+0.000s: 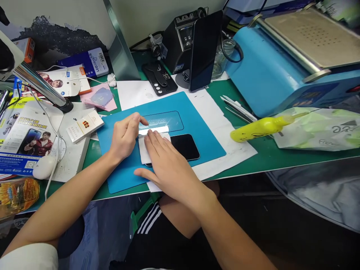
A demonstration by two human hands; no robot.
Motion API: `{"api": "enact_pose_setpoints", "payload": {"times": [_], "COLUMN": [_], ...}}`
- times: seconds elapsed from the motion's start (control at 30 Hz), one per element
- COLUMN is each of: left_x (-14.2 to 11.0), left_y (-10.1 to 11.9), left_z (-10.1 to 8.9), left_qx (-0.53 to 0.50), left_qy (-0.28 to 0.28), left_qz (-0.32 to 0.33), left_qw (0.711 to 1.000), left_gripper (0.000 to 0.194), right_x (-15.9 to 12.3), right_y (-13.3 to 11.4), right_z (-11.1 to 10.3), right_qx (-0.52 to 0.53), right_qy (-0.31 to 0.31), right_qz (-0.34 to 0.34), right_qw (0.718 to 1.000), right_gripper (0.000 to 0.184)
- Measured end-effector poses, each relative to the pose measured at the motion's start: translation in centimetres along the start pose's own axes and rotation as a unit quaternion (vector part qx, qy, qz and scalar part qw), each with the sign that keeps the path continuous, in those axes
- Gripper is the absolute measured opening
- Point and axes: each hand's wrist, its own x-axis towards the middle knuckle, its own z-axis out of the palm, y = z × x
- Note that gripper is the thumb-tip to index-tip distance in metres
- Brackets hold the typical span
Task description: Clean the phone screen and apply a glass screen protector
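My right hand lies flat, fingers stretched out, on a white wipe. Beneath the wipe and hand is a dark-screened phone, its right part showing. My left hand is closed, fingers curled, with one fingertip at the left end of a clear glass sheet with a black border. Whether that hand grips the sheet or something else is hidden. Sheet and phone rest on a blue mat, over white paper.
Left of the mat are a cigarette box and a lamp post. A black phone case and an upright tablet-like screen stand behind. To the right are a yellow bottle and a blue machine.
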Motion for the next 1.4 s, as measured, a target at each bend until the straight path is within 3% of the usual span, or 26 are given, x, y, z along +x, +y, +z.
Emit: {"api": "enact_pose_setpoints", "payload": {"times": [0.07, 0.23, 0.3, 0.47, 0.7, 0.87, 1.0, 1.13, 1.3, 1.4], "left_x": [0.0, 0.0, 0.0, 0.1, 0.2, 0.2, 0.3, 0.4, 0.4, 0.4], "left_y": [0.1, 0.1, 0.1, 0.2, 0.2, 0.4, 0.3, 0.2, 0.3, 0.4], "left_z": [-0.1, -0.2, -0.2, -0.5, -0.9, -0.9, -0.9, -0.9, -0.8, -0.6], "left_qx": [-0.009, -0.009, -0.016, -0.027, -0.007, -0.004, -0.006, -0.004, -0.007, -0.014], "left_qy": [0.007, 0.013, 0.024, 0.032, 0.016, 0.013, 0.019, 0.011, 0.010, 0.009], "left_qz": [-0.004, 0.010, 0.024, 0.036, 0.025, 0.020, 0.014, 0.016, 0.019, 0.019], "left_qw": [1.000, 1.000, 0.999, 0.998, 1.000, 1.000, 1.000, 1.000, 1.000, 1.000], "left_gripper": [0.059, 0.057, 0.056, 0.060, 0.060, 0.060, 0.059, 0.061, 0.062, 0.060], "right_x": [0.3, -2.1, -1.4, 1.2, -2.9, -3.1, -3.1, -1.5, 3.3, 5.5], "right_y": [-0.5, -1.9, -1.7, 0.0, 2.8, 5.8, 6.8, 6.3, 6.0, 6.8], "right_z": [-0.1, -0.1, -0.3, -0.9, -1.0, -2.1, -3.2, -3.6, -2.1, -1.5], "right_qx": [-0.002, -0.018, -0.014, 0.008, -0.001, 0.023, 0.056, 0.064, 0.028, 0.018], "right_qy": [0.001, -0.008, -0.019, -0.025, -0.029, -0.035, 0.016, 0.061, -0.013, -0.023], "right_qz": [0.005, -0.006, -0.003, -0.012, 0.014, 0.006, 0.021, 0.037, -0.012, -0.024], "right_qw": [1.000, 1.000, 1.000, 1.000, 0.999, 0.999, 0.998, 0.995, 0.999, 0.999], "right_gripper": [0.101, 0.101, 0.101, 0.102, 0.107, 0.105, 0.100, 0.101, 0.120, 0.123]}}
